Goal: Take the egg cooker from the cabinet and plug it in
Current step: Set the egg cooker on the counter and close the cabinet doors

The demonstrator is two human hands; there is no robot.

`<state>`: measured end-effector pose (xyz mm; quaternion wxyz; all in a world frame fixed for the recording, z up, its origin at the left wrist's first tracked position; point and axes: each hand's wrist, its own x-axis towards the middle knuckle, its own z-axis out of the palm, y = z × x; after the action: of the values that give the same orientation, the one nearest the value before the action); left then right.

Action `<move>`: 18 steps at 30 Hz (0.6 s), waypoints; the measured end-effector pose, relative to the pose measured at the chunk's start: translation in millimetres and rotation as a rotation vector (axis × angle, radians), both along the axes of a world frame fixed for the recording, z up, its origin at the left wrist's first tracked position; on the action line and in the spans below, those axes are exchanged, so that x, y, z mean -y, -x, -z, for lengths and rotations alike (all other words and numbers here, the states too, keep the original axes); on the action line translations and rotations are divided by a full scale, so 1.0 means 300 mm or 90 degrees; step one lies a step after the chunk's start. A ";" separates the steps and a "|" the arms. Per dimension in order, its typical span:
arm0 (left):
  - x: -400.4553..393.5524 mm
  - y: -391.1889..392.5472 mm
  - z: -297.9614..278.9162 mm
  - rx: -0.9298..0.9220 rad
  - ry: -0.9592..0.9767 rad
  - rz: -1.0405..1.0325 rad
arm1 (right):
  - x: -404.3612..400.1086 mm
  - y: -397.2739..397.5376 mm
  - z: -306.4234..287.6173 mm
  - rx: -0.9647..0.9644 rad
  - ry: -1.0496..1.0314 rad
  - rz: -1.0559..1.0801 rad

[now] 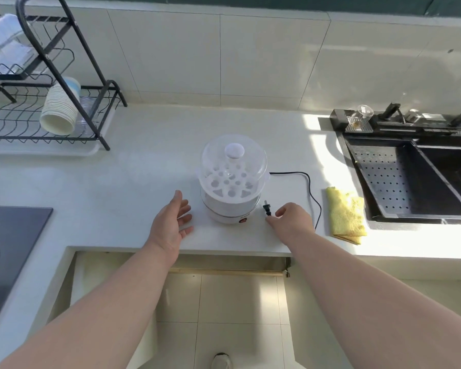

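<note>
Under both hands lies the white counter (133, 177), and the egg cooker (233, 182) is already set on it, out of the cabinet. The cooker stands between the two hands, just beside each, with its clear lid (234, 158) on top. A black cord (309, 190) runs from the back of the cooker, loops out past the right hand and comes back under it. The plug (266, 209) at the end of the cord is pinched by the fingertips of the right hand (293, 219), with its prongs pointing up and away. The left hand (171, 222) is held apart and relaxed, fingers straight, close to the cooker but not touching it. A yellow cloth (346, 214) lies further out past the right hand, near the sink (410, 182).

No wall socket is seen here, so one must be found first. The plug should be held by its black body, never by the prongs. The cord should be kept loose so the cooker is not pulled over. The cooker could be steadied by the left hand while the plug is carried.
</note>
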<state>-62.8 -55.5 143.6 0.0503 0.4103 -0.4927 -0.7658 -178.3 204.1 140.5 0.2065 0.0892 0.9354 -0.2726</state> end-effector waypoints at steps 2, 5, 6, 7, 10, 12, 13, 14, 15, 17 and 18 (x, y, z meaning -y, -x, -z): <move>-0.003 -0.015 -0.009 0.011 0.025 0.011 | -0.014 -0.020 -0.033 -0.031 0.026 0.027; -0.006 -0.043 -0.030 0.022 0.048 0.006 | -0.040 -0.041 -0.091 -0.069 0.088 0.088; -0.006 -0.052 -0.037 0.024 0.054 0.000 | -0.048 -0.049 -0.109 -0.074 0.124 0.117; -0.013 -0.067 -0.050 0.023 0.064 -0.008 | -0.060 -0.063 -0.128 -0.080 0.166 0.142; -0.039 -0.117 -0.085 0.024 0.103 -0.030 | -0.083 -0.142 -0.169 -0.078 0.319 0.244; -0.064 -0.159 -0.110 0.012 0.117 -0.048 | -0.095 -0.216 -0.187 -0.048 0.434 0.316; -0.076 -0.185 -0.123 0.008 0.118 -0.061 | -0.101 -0.254 -0.197 -0.028 0.477 0.336; -0.088 -0.209 -0.133 0.006 0.117 -0.074 | -0.108 -0.288 -0.204 -0.013 0.515 0.348; -0.101 -0.238 -0.141 0.002 0.120 -0.085 | -0.120 -0.321 -0.209 -0.001 0.550 0.354; -0.131 -0.298 -0.154 -0.004 0.133 -0.104 | -0.157 -0.378 -0.228 0.014 0.601 0.361; -0.149 -0.327 -0.162 -0.008 0.135 -0.116 | -0.181 -0.400 -0.239 0.018 0.617 0.358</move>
<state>35.4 -10.8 192.3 0.1660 0.4413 -0.5313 -0.7039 -58.3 258.5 212.2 0.1557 0.2339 0.6402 -0.7150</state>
